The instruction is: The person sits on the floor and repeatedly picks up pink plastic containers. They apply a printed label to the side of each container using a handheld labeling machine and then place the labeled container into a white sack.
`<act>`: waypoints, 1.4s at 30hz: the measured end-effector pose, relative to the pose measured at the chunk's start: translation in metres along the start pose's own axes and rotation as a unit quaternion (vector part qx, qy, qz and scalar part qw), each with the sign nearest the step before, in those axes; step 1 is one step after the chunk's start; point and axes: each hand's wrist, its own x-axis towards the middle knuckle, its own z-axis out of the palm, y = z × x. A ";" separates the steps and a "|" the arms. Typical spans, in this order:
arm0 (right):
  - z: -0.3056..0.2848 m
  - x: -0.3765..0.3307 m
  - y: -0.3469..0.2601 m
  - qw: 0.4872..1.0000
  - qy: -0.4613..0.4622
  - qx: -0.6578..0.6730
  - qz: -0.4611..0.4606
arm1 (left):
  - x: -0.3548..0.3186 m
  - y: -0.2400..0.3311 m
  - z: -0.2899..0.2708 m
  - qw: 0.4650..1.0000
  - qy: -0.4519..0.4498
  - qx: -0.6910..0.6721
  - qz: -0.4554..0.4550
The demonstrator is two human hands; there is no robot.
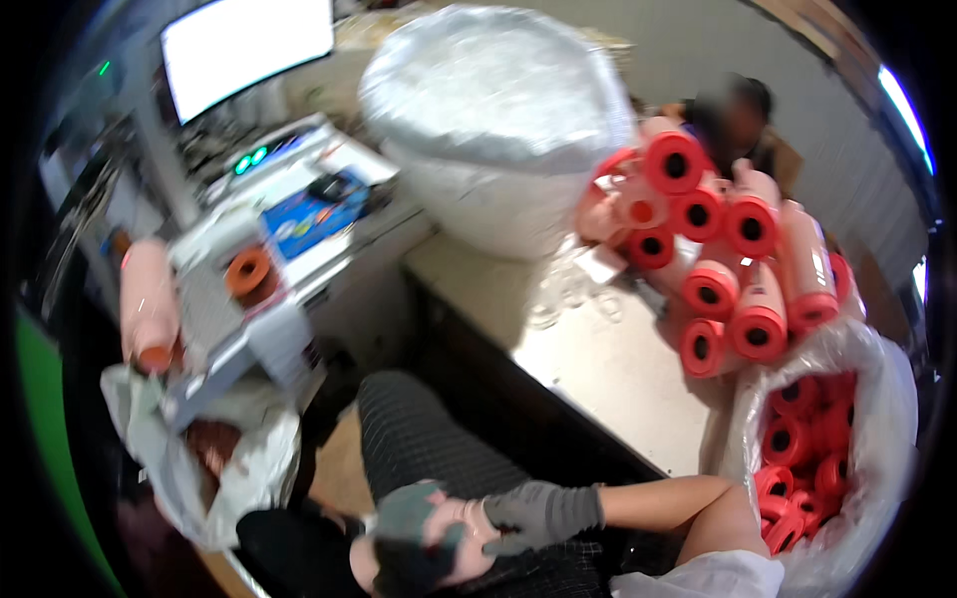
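Both my hands wear grey gloves and meet low in the picture, over my lap. My left hand [404, 533] wraps around the end of a pink roll [461, 533]. My right hand [538, 515] grips the same roll from the right, and its bare forearm comes in from the lower right. The roll is blurred and mostly covered by the gloves. A pile of similar pink rolls with red cores [718, 249] lies on the metal table [588, 369] to the right. More of them fill a clear plastic bag [877, 399] at the table's near corner.
A big bundle wrapped in clear plastic [498, 110] stands at the back of the table. To the left are a lit monitor [244, 45], a small machine with an orange roll [249, 271], one upright pink roll [148, 304] and an open plastic bag [199, 468]. Another person [743, 120] sits behind the pile.
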 end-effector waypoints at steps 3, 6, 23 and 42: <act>-0.003 -0.001 0.000 0.997 0.028 0.046 -0.047 | 0.023 0.060 -0.016 0.982 0.006 -0.037 -0.184; -0.010 -0.020 -0.015 0.995 -0.016 0.084 0.058 | 0.027 0.076 -0.004 0.951 -0.140 0.061 -0.268; 0.035 0.074 -0.053 0.818 0.434 0.377 0.022 | -0.007 0.069 -0.050 0.867 0.160 0.162 -0.443; -0.007 0.047 -0.031 0.947 0.198 0.234 0.100 | 0.024 0.037 -0.031 0.868 -0.057 0.204 -0.449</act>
